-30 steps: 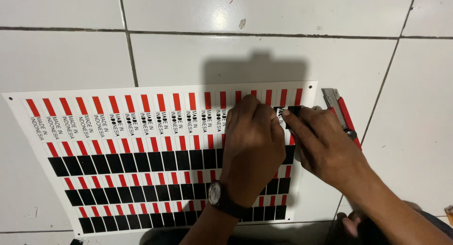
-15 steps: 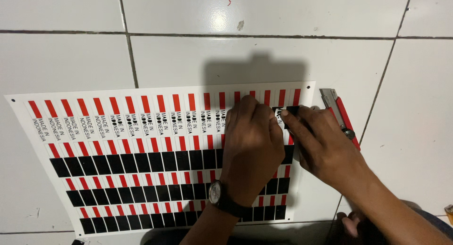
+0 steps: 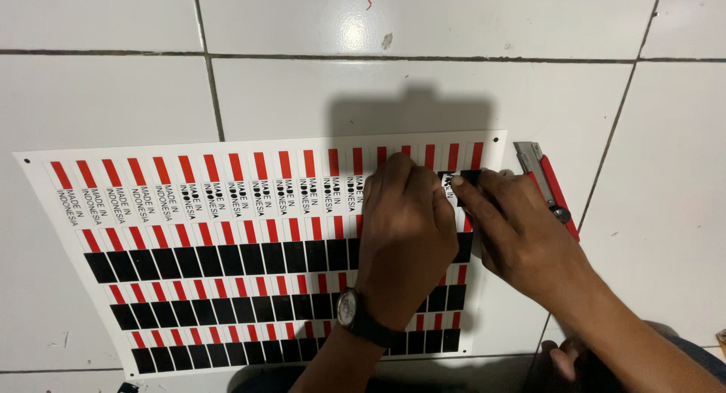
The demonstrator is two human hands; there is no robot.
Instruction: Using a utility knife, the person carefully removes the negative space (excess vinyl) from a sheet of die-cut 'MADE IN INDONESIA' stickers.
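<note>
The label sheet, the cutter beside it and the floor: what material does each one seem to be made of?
The label sheet looks like thin glossy paper or vinyl sticker stock: it lies flat with punched corner holes. The cutter seems to have a red plastic body with a grey metal blade housing. The floor is glazed white ceramic tile, with glare and dark grout lines.

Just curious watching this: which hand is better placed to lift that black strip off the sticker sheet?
Probably the right hand: its fingertips already pinch the black strip near the sticker sheet's top right corner. The left hand lies flat, pressing the sheet down.
</note>
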